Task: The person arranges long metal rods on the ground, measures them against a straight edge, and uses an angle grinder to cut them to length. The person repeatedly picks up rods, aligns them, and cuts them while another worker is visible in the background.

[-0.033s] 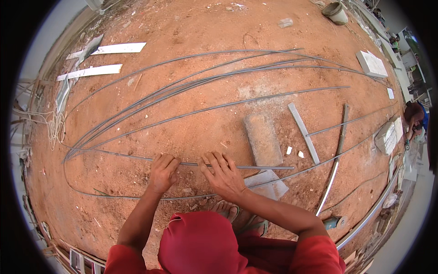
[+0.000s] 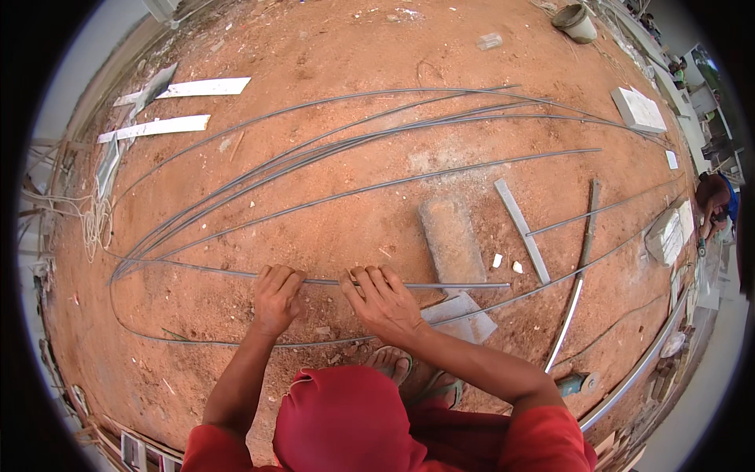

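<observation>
Left hand (image 2: pixel 275 297) is curled over a thin steel rod (image 2: pixel 440 285), fingers wrapped down on it; right hand (image 2: pixel 383 303) is clamped on the same rod just beside it, fingers bent over the top, a short bare stretch of rod between the two. The rod lies flat on the red dirt ground (image 2: pixel 330 220), running left to right in front of the person, its right end passing over a grey concrete block (image 2: pixel 452 240) and a flat grey slab (image 2: pixel 464 315). Judged as long, slender and springy: light per length but whippy, likely to sag and swing at the free ends if lifted from one spot, so a grip with hands spread, or near the section being worked, is judged best. Surface looks dull, not slick; ends may be sharp. A bundle of similar long rods (image 2: pixel 338 145) is spread farther out, their curve exaggerated by the lens. White boards (image 2: pixel 185 88) lie far left, a flat metal strip (image 2: pixel 521 230) and a pipe (image 2: pixel 578 283) to the right, a bucket (image 2: pixel 576 21) at the top edge. Hard to tell: whether anything small is held in either palm, where the rod's left end stops among the others, and what the blue-sleeved person (image 2: pixel 717 206) at the right rim is handling. Sandalled feet (image 2: pixel 391 363) are partly hidden by the red head covering (image 2: pixel 342 421).
</observation>
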### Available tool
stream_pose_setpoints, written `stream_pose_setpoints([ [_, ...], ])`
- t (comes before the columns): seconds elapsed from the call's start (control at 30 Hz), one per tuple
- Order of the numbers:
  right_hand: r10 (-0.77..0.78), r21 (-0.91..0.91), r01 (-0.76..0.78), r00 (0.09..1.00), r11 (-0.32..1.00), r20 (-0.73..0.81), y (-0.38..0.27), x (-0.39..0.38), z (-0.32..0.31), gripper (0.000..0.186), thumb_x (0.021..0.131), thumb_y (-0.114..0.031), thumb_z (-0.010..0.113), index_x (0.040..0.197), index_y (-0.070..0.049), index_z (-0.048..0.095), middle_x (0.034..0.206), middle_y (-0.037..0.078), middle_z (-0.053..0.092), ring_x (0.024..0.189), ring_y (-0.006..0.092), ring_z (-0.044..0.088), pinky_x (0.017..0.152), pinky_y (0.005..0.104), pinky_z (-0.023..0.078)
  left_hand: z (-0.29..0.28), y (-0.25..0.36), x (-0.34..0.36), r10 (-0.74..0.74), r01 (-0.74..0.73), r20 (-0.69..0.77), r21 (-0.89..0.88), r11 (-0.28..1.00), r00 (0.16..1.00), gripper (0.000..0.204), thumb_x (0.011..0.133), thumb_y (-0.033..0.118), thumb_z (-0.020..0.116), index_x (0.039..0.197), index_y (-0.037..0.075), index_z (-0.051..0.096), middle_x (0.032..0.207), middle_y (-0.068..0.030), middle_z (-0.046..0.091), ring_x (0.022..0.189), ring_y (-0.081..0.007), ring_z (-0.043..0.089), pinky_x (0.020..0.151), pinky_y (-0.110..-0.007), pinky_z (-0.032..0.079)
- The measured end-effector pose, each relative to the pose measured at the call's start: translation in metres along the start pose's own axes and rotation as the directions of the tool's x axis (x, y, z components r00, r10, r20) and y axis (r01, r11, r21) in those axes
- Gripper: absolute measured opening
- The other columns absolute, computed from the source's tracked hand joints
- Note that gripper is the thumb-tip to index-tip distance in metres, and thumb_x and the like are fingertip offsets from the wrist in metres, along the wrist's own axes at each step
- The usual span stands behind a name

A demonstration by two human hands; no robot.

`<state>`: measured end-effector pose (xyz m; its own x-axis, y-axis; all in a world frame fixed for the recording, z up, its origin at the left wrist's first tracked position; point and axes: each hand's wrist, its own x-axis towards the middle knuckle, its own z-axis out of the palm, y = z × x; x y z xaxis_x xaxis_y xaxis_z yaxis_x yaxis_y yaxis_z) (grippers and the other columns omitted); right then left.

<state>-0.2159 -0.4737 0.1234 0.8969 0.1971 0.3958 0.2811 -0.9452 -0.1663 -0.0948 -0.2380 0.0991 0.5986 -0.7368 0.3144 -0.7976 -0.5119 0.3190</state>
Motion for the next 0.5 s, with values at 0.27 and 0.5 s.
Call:
stream_pose_setpoints([
  [0.27, -0.250, -0.271, 0.155, 0.896, 0.950, -0.367, -0.001, 0.120, -0.096, 0.016, 0.082, -0.020, 0.065, 0.091, -0.007, 0.068, 0.082, 0.003, 0.063, 0.078, 0.0148, 0.062, 0.070, 0.0286, 0.045, -0.032, 0.011, 0.038, 0.020, 0.206, -0.732, 0.218, 0.954, 0.681, 0.034, 0.094, 0.008, 0.070, 0.122, 0.002, 0.052, 0.132, -0.0179, 0.037, 0.126, -0.0329, 0.044, 0.102, -0.051, 0.046],
  [0.5, -0.645, -0.630, 0.360, 0.701, 0.688, -0.303, 0.038, 0.254, -0.213, 0.014, 0.083, -0.019, 0.068, 0.082, -0.006, 0.074, 0.067, 0.013, 0.068, 0.071, 0.0207, 0.072, 0.068, 0.0359, 0.056, 0.011, -0.048, 0.111, -0.077, 0.097, -0.366, 0.038, 0.995, 0.927, 0.019, 0.092, 0.004, 0.068, 0.110, 0.002, 0.061, 0.120, -0.0186, 0.055, 0.110, -0.0399, 0.056, 0.096, -0.049, 0.046],
])
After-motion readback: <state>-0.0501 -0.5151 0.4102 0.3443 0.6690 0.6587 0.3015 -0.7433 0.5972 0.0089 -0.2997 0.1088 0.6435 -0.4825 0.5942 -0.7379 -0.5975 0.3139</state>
